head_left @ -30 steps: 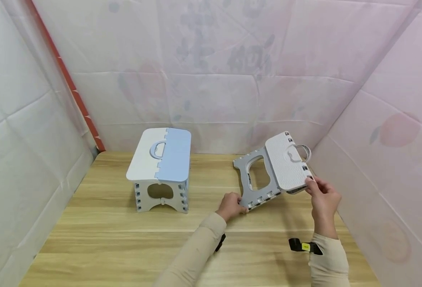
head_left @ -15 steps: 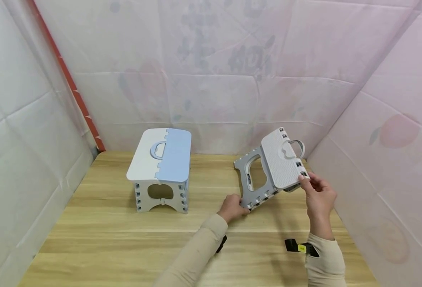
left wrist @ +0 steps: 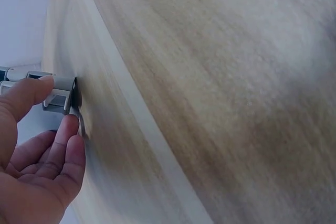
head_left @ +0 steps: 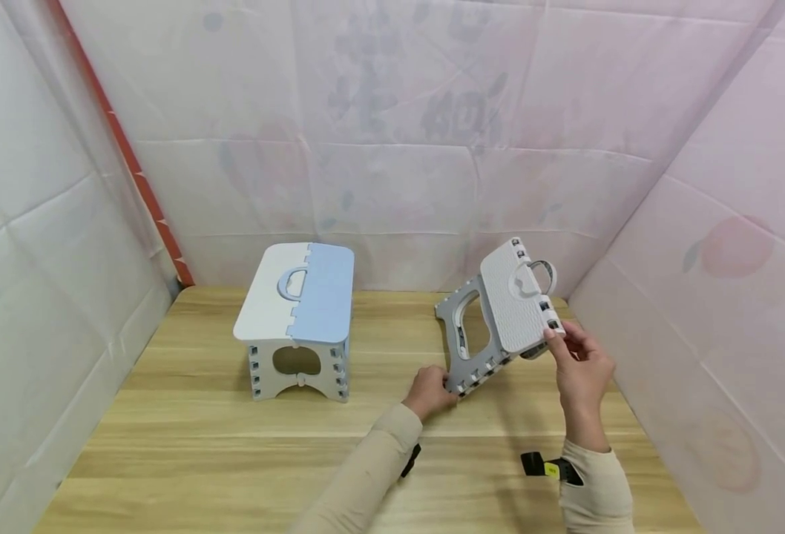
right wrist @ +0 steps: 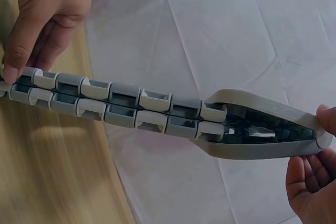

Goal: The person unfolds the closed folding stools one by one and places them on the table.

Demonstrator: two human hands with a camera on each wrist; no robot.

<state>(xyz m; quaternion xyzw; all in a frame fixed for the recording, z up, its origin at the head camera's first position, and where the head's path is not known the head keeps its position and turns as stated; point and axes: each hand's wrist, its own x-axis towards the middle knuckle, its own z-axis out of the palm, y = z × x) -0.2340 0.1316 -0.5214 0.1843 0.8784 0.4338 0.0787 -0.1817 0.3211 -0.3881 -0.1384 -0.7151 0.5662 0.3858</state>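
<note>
A grey and white folding stool [head_left: 516,300] stands tilted at the right of the table, partly folded, its ridged white seat half facing up and a handle loop sticking out. My left hand [head_left: 430,391] pinches the lower end of its grey leg panel near the tabletop; the left wrist view shows thumb and fingers on that hinged leg end [left wrist: 56,90]. With thumb and fingers, my right hand [head_left: 582,363] grips the near corner of the seat. In the right wrist view the two leg panels [right wrist: 123,106] lie close together, and the seat halves [right wrist: 262,150] form a narrow wedge.
An unfolded blue and white folding stool [head_left: 322,293] stands upright on the wooden table [head_left: 232,460], left of my hands. Printed cloth walls [head_left: 392,185] enclose the table at the back and both sides. A red strip [head_left: 125,152] runs along the back left corner.
My right hand has moved left, bringing the seat end of the grey and white folding stool with it. My left hand keeps its hold at the leg end, nearly still.
</note>
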